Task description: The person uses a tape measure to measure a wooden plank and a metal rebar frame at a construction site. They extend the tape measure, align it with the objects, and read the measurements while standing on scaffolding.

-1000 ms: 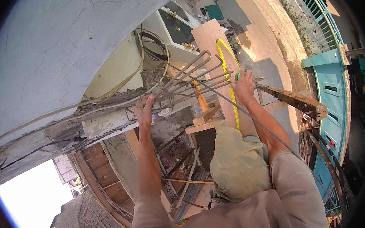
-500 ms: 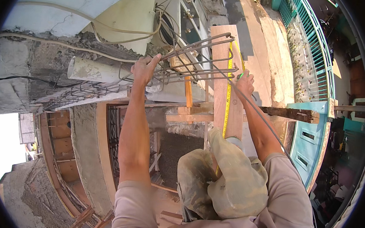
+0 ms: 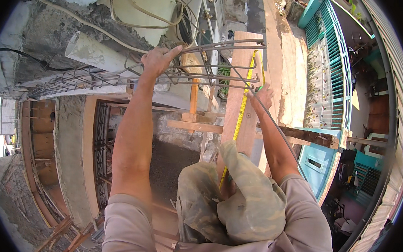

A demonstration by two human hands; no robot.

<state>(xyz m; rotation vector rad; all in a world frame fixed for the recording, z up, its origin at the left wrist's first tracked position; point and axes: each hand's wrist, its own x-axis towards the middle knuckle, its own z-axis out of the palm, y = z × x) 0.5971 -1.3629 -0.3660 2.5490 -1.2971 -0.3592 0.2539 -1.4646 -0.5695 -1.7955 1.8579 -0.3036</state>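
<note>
My left hand (image 3: 157,58) grips the top bars of a rusty steel rebar cage (image 3: 121,77) that juts out level from a rough concrete wall. My right hand (image 3: 260,95) is closed on a yellow tape measure (image 3: 242,112) and rests against a thin steel rod (image 3: 275,126). The tape runs down along an upright wooden plank (image 3: 246,68) toward my knees, which are in camouflage trousers (image 3: 233,202). The cage's free end (image 3: 224,53) reaches the plank.
A grey plastic pipe (image 3: 93,52) and loose cables (image 3: 139,11) stick out of the broken wall. Wooden cross braces (image 3: 197,125) sit below the cage. A teal gate and fence (image 3: 331,83) and a paved lane (image 3: 288,62) lie far below, to the right.
The view has swung left and down, so the wall and cage shifted across the picture. Both hands kept their hold on the rebar cage and the tape measure.
</note>
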